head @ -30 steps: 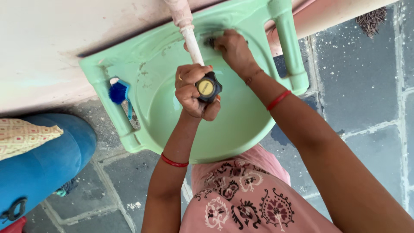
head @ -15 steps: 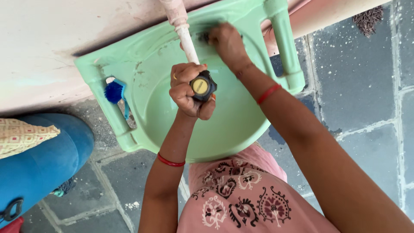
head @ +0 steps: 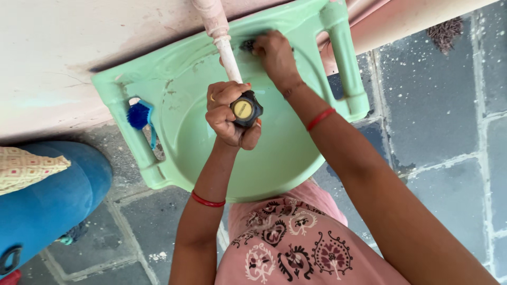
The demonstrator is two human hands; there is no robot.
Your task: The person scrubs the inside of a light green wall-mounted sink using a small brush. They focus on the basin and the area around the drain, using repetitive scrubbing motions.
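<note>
Left hand: the left hand (head: 228, 117) is up over the bowl, fingers curled tight in a fist round the black ridged knob with a round yellow cap (head: 245, 109), thumb side towards the camera, a ring showing on one finger.
Knob: it sits at the lower end of the white tap pipe (head: 227, 50), which comes down from the pale wall and hangs above the middle of the basin.
Right hand: the right hand (head: 275, 55) is pressed on the back ledge of the pale green plastic wash basin (head: 296, 158), just right of the pipe, fingers bunched down on a small dark scrubbing pad (head: 247, 45); only an edge of the pad shows, so how it is gripped I cannot tell.
Basin: stains and smudges mark the rear ledge and the left rim; the bowl itself looks smooth and pale.
Step in hand: by the look of it, scrubbing round the base of the tap while the other hand steadies the knob.
Next move calls for: firm pressure on the pad worked along the stained ledge, with the knob grip kept steady so the pipe does not swing.
Nearby: a blue-bristled brush with a blue handle (head: 141, 116) lies on the left ledge, untouched; a blue drum (head: 53, 200) stands on the grey stone floor (head: 438, 105).
</note>
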